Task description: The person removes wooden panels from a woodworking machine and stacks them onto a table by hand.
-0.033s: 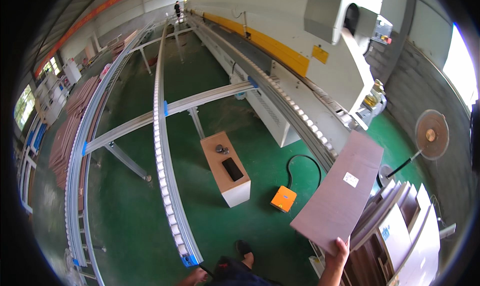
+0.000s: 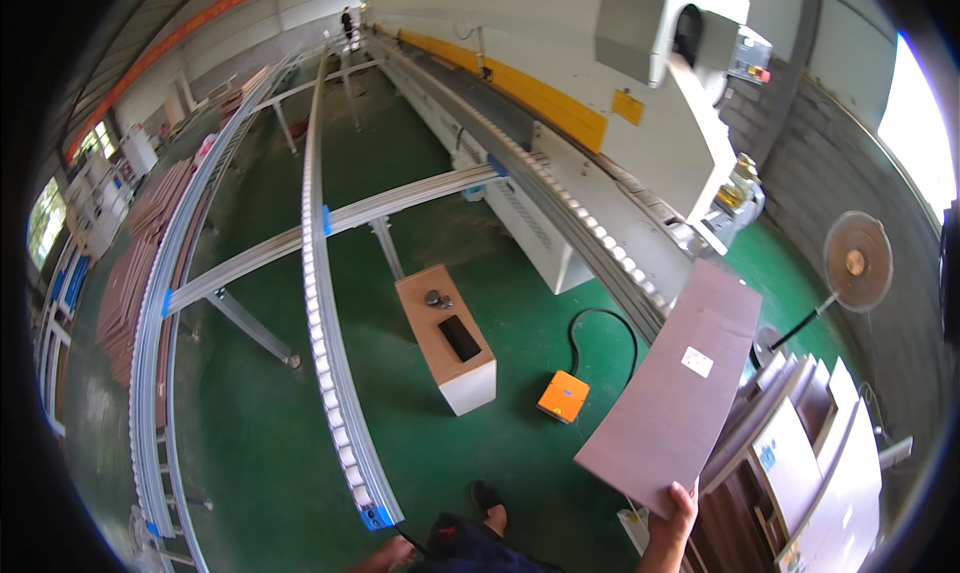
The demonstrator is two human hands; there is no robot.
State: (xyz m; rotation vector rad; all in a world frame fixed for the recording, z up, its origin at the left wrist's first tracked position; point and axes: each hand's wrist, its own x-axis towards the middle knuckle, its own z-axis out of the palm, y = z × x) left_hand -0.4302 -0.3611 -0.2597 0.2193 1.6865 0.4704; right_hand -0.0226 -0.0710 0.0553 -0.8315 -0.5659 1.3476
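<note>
My right hand (image 2: 679, 514) is closed on the near edge of a flat, brownish-mauve board (image 2: 672, 393). A small white label (image 2: 697, 362) is stuck to its upper face. The board reaches away from me, and its far end is beside the near end of the machine's roller rail (image 2: 600, 241). Low in the picture my left hand (image 2: 398, 552) is next to the blue-capped end of the middle roller rail (image 2: 345, 443). Its fingers are too small and partly hidden to show whether they hold anything.
A long pale machine (image 2: 560, 53) runs along the right. An orange foot pedal box (image 2: 564, 397) with a black cable sits on the green floor. A low stand (image 2: 466, 373) carries a phone. Boards (image 2: 800, 463) stand stacked at right, near a fan (image 2: 857, 261). Someone (image 2: 347, 23) stands far off.
The whole view shifts slightly to the left. My right hand keeps its hold on the board, and my left hand stays by the rail end.
</note>
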